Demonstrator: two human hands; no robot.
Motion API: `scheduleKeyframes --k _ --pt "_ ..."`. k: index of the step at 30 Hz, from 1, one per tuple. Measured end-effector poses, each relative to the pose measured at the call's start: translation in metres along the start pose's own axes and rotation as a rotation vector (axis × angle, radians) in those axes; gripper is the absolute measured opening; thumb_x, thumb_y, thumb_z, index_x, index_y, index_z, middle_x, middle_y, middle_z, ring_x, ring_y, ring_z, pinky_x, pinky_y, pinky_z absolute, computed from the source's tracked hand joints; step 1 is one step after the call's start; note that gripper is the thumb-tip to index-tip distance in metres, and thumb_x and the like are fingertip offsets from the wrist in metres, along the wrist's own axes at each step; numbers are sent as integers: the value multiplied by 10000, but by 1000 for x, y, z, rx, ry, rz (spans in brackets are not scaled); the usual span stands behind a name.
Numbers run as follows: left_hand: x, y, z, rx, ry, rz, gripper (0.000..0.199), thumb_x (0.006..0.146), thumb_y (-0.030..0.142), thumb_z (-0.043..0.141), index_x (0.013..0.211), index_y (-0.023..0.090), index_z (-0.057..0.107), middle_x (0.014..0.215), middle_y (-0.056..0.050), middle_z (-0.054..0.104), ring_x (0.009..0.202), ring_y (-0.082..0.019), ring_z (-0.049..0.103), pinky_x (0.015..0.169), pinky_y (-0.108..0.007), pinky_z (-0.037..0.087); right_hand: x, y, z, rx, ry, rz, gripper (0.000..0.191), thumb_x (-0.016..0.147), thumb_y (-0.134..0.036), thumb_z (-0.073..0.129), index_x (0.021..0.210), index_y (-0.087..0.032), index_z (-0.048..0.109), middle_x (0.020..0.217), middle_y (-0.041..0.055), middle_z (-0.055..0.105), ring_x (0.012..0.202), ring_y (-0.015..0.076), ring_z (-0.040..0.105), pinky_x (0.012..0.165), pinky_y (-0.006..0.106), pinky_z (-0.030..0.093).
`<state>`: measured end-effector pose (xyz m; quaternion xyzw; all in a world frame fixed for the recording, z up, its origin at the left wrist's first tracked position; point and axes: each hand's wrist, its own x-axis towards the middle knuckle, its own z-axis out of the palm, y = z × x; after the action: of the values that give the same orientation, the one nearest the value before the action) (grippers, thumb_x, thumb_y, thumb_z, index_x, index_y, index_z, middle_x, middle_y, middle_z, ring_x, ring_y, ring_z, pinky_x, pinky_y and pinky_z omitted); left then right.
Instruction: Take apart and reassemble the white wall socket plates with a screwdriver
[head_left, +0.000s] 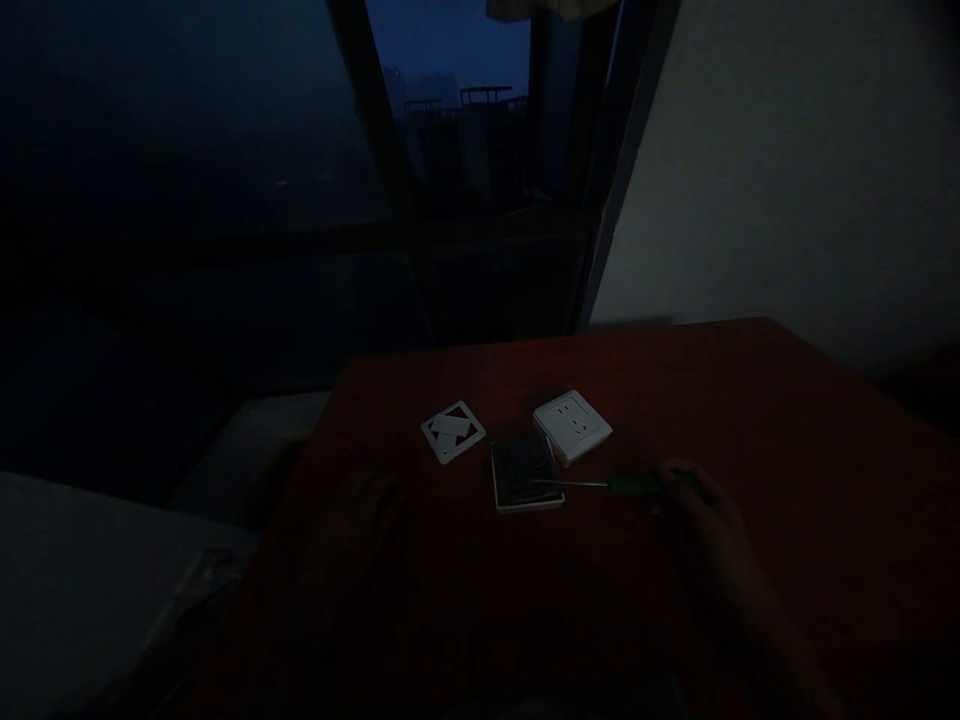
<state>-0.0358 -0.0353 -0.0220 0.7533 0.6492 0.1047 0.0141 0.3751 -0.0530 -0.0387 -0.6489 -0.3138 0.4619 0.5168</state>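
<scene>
My right hand (705, 505) is closed around the green handle of a screwdriver (634, 484). The thin metal shaft points left, its tip over the dark inside of a wall socket (517, 478) with a white rim. Behind that and touching or nearly touching it sits a second white wall socket (574, 425), face up with its slots showing. To the left lies a white square cover frame (442, 422), with a smaller white piece on or in it. My left hand (367, 505) rests on the table, dim in shadow, fingers loosely apart and holding nothing that I can see.
A reddish-brown wooden table (675, 370) carries these things; its back edge is close to a dark-framed window (480, 225). A pale wall (780, 170) rises at the right. At lower left is a pale surface (90, 570). The room is very dark.
</scene>
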Motion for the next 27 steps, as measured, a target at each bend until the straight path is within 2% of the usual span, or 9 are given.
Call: scheduleKeyframes --k 3,5,7,10,13,16,18,23,27 --pt "8 22 -5 -83 4 29 282 945 322 394 1114 214 592 1183 -92 609 1122 -268 548 993 -458 438 0 -1 -1 102 -26 -4 249 773 -477 668 883 -259 624 703 3 594 609 174 561 500 263 436" --pt "14 43 -7 -165 18 55 289 928 354 463 1171 229 557 1253 -87 560 1170 -269 516 1003 -455 434 -1 -1 0 181 -34 1 224 773 -464 668 862 -268 608 747 1 601 639 180 588 539 276 468" --pt "22 67 -7 -246 20 153 410 880 375 565 1265 257 488 1336 -77 492 1236 -273 464 1035 -455 407 -2 -2 1 240 -54 36 221 756 -439 689 880 -279 600 819 -6 622 679 180 618 587 280 491" --pt "35 97 -4 -331 -59 329 596 829 399 652 1353 266 401 1424 -83 399 1289 -270 408 1063 -436 379 -5 -3 3 264 -208 118 258 746 -400 687 958 -278 607 936 13 674 738 194 648 634 289 501" --pt "48 118 -2 -332 -133 402 735 759 464 720 1376 258 377 1468 -93 347 1310 -299 377 1074 -463 355 -7 -5 5 200 -328 98 270 755 -382 647 990 -252 621 994 51 699 729 201 643 623 298 497" --pt "57 129 1 -295 -174 418 758 762 512 700 1391 253 365 1464 -98 362 1305 -320 378 1070 -494 340 -8 -6 7 128 -311 38 292 768 -407 629 1007 -241 640 972 62 706 683 193 623 594 298 491" --pt "60 132 2 -289 -190 428 724 790 522 665 1389 243 369 1435 -100 403 1274 -308 417 1054 -475 358 -9 -7 9 49 -296 20 328 785 -446 625 1041 -243 648 957 63 707 674 188 617 588 297 491" --pt "59 132 5 -266 -173 447 689 798 513 661 1371 243 391 1424 -90 434 1271 -294 422 1063 -457 338 -10 -8 15 -144 -395 -56 388 747 -489 685 1049 -245 673 989 67 701 827 232 632 639 316 516" --pt "55 130 6 -243 -160 467 687 789 519 670 1357 238 403 1438 -89 422 1288 -304 400 1074 -472 314 -8 -5 16 -193 -397 -74 385 768 -491 671 1065 -248 662 999 61 693 821 222 631 650 319 517"
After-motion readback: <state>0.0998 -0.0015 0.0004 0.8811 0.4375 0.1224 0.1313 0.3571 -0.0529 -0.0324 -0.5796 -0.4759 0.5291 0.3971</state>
